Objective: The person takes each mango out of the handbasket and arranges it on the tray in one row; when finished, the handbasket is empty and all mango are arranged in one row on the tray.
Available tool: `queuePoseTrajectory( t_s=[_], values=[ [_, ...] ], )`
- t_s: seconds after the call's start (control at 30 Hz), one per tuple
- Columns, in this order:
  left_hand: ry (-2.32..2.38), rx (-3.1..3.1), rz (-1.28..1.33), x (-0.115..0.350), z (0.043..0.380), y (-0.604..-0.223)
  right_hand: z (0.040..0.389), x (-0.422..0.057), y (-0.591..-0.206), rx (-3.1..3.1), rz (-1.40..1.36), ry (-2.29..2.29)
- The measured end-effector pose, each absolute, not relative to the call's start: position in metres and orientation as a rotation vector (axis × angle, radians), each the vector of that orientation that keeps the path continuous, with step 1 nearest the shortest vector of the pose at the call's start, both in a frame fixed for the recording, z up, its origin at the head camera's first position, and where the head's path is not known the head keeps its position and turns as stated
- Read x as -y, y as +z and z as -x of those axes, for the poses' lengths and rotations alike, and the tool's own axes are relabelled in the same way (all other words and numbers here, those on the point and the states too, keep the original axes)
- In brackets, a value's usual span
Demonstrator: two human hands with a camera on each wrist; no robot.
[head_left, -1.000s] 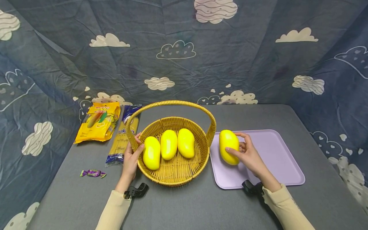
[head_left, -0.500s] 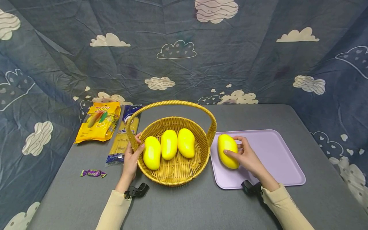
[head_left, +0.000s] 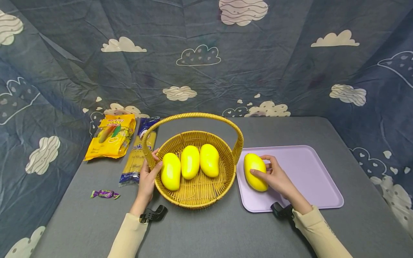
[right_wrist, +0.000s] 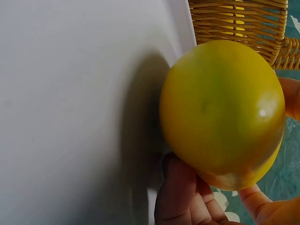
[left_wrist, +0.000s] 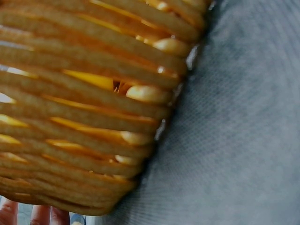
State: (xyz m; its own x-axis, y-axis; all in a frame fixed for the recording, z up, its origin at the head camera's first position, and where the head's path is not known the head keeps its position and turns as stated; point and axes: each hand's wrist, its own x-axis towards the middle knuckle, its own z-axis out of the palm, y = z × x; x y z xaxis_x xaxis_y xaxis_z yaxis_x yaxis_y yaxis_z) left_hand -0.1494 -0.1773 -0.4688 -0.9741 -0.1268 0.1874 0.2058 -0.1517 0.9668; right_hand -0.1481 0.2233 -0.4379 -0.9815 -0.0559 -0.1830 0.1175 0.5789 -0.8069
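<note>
My right hand (head_left: pixel 278 179) holds a yellow mango (head_left: pixel 252 167) by its right side, thumb on the near face and fingers behind. It is low over the left part of a lilac tray (head_left: pixel 308 175); in the right wrist view the mango (right_wrist: pixel 222 108) casts a shadow on the pale tray surface (right_wrist: pixel 70 93). My left hand (head_left: pixel 147 181) grips the left side of a wicker basket (head_left: pixel 193 205) at the foot of its arched handle. Inside lie three mangoes in a row, the nearest-left mango (head_left: pixel 170 172) close to my thumb. Woven strands (left_wrist: pixel 84 117) fill most of the left wrist view.
Left of the basket lie a blue-ended pack of spaghetti (head_left: pixel 133 166) and a yellow candy bag (head_left: pixel 111 138). A purple wrapped candy (head_left: pixel 105 194) sits nearer the front left. A dark cloth with clouds (head_left: pixel 198 82) hangs behind the grey table (head_left: pixel 206 236).
My right hand has lowered the mango slightly, toward the near left part of the tray. My left hand and the basket have stayed in place.
</note>
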Motion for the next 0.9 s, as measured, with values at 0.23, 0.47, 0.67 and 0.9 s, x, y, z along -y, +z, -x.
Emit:
queuePoseTrajectory(
  t_s=[0.23,0.47,0.67,0.9],
  values=[
    [-2.229,1.874,0.097,0.177,0.15,-0.4695,0.1492,-0.223,-0.4384,-2.609,-0.065,-1.337],
    [-2.217,1.883,0.096,0.177,0.1501,-0.4694,0.151,-0.2229,-0.4374,-2.596,-0.084,-1.302],
    [-2.215,1.884,0.095,0.1771,0.1499,-0.4698,0.1521,-0.2229,-0.436,-2.584,-0.1,-1.279],
    [-2.214,1.881,0.098,0.1772,0.1508,-0.4707,0.154,-0.2242,-0.4364,-2.56,-0.107,-1.26]
  ],
)
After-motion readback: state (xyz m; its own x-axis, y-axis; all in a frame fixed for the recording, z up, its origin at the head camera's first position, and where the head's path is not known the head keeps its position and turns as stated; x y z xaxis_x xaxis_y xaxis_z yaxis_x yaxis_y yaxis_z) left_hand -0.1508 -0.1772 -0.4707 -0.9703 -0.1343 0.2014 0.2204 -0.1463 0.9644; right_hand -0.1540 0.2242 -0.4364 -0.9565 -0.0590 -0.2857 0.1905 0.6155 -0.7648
